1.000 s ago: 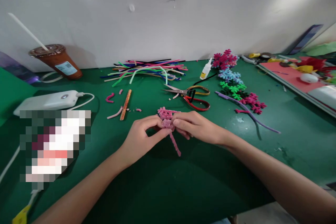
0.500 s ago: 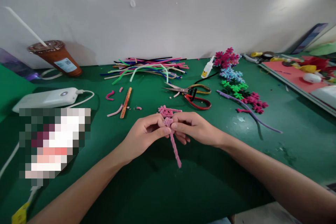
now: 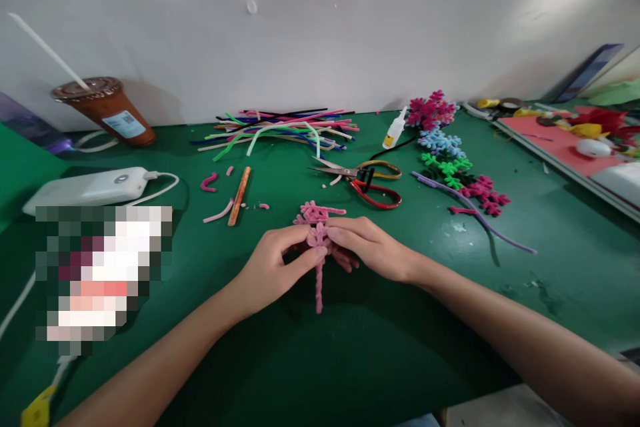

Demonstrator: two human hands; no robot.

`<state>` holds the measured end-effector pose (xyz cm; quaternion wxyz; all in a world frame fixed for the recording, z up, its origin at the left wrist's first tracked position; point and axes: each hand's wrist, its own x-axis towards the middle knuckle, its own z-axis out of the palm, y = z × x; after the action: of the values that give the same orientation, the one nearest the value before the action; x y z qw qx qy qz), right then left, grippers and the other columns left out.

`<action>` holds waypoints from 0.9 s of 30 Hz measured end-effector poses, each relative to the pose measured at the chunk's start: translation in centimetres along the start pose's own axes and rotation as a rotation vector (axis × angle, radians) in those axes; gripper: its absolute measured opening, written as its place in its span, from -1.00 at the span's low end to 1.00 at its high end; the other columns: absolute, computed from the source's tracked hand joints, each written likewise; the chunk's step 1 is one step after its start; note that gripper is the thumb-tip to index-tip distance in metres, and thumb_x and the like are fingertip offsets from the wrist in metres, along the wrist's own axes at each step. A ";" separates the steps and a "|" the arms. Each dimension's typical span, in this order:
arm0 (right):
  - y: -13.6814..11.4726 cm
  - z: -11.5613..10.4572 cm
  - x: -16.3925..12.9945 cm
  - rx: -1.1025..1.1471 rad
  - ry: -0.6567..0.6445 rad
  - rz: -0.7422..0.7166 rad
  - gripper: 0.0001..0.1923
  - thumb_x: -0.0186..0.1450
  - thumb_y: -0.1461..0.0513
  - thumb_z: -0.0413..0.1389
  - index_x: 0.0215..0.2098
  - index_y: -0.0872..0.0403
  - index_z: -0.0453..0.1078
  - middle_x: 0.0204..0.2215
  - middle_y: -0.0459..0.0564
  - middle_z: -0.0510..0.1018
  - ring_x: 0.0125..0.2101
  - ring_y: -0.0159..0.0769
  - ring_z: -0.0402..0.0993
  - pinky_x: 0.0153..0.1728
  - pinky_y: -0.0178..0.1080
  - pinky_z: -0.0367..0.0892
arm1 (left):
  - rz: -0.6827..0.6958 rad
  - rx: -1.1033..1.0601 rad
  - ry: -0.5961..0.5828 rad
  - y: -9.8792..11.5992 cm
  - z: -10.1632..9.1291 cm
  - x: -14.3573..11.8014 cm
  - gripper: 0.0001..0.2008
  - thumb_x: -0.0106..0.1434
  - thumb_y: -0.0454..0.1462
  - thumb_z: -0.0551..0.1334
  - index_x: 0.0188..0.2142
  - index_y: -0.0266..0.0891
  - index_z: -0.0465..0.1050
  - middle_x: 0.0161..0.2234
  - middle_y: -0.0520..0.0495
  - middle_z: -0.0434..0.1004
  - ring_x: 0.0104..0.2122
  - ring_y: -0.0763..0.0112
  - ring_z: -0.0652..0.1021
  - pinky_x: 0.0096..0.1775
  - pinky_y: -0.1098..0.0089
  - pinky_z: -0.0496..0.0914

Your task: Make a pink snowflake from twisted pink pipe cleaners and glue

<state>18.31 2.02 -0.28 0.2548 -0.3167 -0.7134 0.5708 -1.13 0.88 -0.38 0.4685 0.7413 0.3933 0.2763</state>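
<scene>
Now the left hand (image 3: pixel 270 265) and right hand (image 3: pixel 374 250) both have fingers pinched on a fuzzy pink flower (image 3: pixel 319 234) over the bench (image 3: pixel 300 370), twisted stem (image 3: pixel 319 290) pointing nearward, scissors (image 3: pixel 356 175) lying beyond.

Left hand (image 3: pixel 267 268), right hand (image 3: pixel 371 247): bare, slim-fingered. Left forearm (image 3: pixel 183 350), right forearm (image 3: pixel 500 317): bare out to view's edge.

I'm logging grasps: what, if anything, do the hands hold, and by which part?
A pink fuzzy piece: the left hand and right hand pinch it by its looped top; the twisted stem below is unheld.
</scene>
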 end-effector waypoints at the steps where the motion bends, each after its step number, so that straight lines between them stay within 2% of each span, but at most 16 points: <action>1: 0.0 0.0 0.0 -0.004 -0.002 -0.006 -0.64 0.43 0.13 -0.18 -0.47 0.09 0.18 -0.61 -0.17 0.28 -0.58 -0.47 0.22 -0.49 -0.36 0.15 | -0.003 0.014 -0.001 0.0 0.0 0.0 -0.79 0.29 -0.21 0.13 -0.42 -0.24 0.44 -0.45 0.01 0.48 -0.41 0.42 0.47 -0.33 0.43 0.36; 4: 0.2 -0.2 0.1 -0.065 0.074 -0.042 -0.67 0.42 0.13 -0.13 -0.47 0.09 0.19 -0.61 -0.17 0.28 -0.58 -0.48 0.22 -0.49 -0.36 0.15 | -0.022 -0.044 0.034 0.0 0.0 0.1 -0.81 0.26 -0.23 0.17 -0.44 -0.25 0.43 -0.47 0.00 0.47 -0.42 0.42 0.47 -0.35 0.41 0.37; 8: 1.0 -1.7 0.4 -0.223 0.491 -0.047 -0.76 0.41 0.16 -0.12 -0.36 0.07 0.25 -0.62 -0.19 0.27 -0.60 -0.46 0.22 -0.51 -0.35 0.12 | -0.071 -0.345 0.247 -0.5 -0.5 0.5 -0.87 0.26 -0.23 0.17 -0.38 -0.23 0.40 -0.47 0.01 0.46 -0.45 0.42 0.49 -0.39 0.39 0.41; 10: 1.5 -2.7 0.5 -0.399 0.607 -0.039 -0.79 0.39 0.16 -0.08 -0.33 0.07 0.29 -0.61 -0.17 0.30 -0.58 -0.45 0.22 -0.50 -0.34 0.11 | -0.097 -0.450 0.341 -1.0 -0.8 0.8 -0.88 0.25 -0.22 0.20 -0.39 -0.22 0.37 -0.45 0.02 0.46 -0.48 0.44 0.47 -0.46 0.41 0.40; 14: 2.2 -3.5 0.6 -0.792 0.500 -0.077 -0.83 0.32 0.14 0.05 -0.28 0.08 0.37 -0.37 -0.06 0.47 -0.45 -0.40 0.32 -0.43 -0.32 0.15 | -0.069 -0.412 0.480 -1.7 -1.1 1.0 -0.86 0.20 -0.21 0.26 -0.40 -0.23 0.37 -0.42 0.02 0.47 -0.45 0.48 0.46 -0.40 0.43 0.41; 16: 2.3 -3.4 0.5 -0.941 0.435 -0.092 -0.78 0.30 0.09 0.08 -0.25 0.08 0.38 -0.29 -0.03 0.47 -0.36 -0.35 0.37 -0.40 -0.31 0.17 | -0.042 -0.335 0.492 -1.9 -1.2 0.9 -0.86 0.17 -0.21 0.29 -0.41 -0.24 0.40 -0.41 0.02 0.48 -0.42 0.49 0.48 -0.36 0.46 0.41; 19: 2.3 -3.2 0.4 -1.085 0.375 -0.082 -0.70 0.27 0.02 0.10 -0.32 0.10 0.40 -0.29 0.00 0.47 -0.31 -0.29 0.40 -0.42 -0.31 0.17 | -0.023 -0.255 0.462 -1.8 -1.0 0.8 -0.88 0.14 -0.24 0.33 -0.41 -0.22 0.43 -0.44 0.05 0.48 -0.42 0.50 0.49 -0.36 0.49 0.40; 23: 2.4 -3.2 0.4 -1.148 0.307 -0.109 -0.77 0.31 0.12 0.08 -0.36 0.11 0.43 -0.32 0.00 0.46 -0.28 -0.28 0.40 -0.43 -0.32 0.18 | -0.002 -0.252 0.422 -1.5 -0.6 0.7 -0.90 0.14 -0.27 0.32 -0.42 -0.23 0.43 -0.48 0.06 0.47 -0.47 0.51 0.49 -0.41 0.50 0.41; 27: 2.1 -3.1 0.5 -1.025 0.370 -0.156 -0.75 0.35 0.16 0.03 -0.37 0.10 0.47 -0.37 -0.02 0.47 -0.35 -0.35 0.41 -0.41 -0.33 0.21 | -0.025 -0.259 0.399 -1.3 -0.3 0.7 -0.89 0.15 -0.28 0.31 -0.44 -0.26 0.41 -0.49 0.04 0.48 -0.52 0.53 0.48 -0.44 0.50 0.41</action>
<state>20.57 4.68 -1.63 0.2307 -0.4413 -0.8648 0.0646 -1.39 1.95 -1.37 0.4762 0.6007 0.4485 0.4596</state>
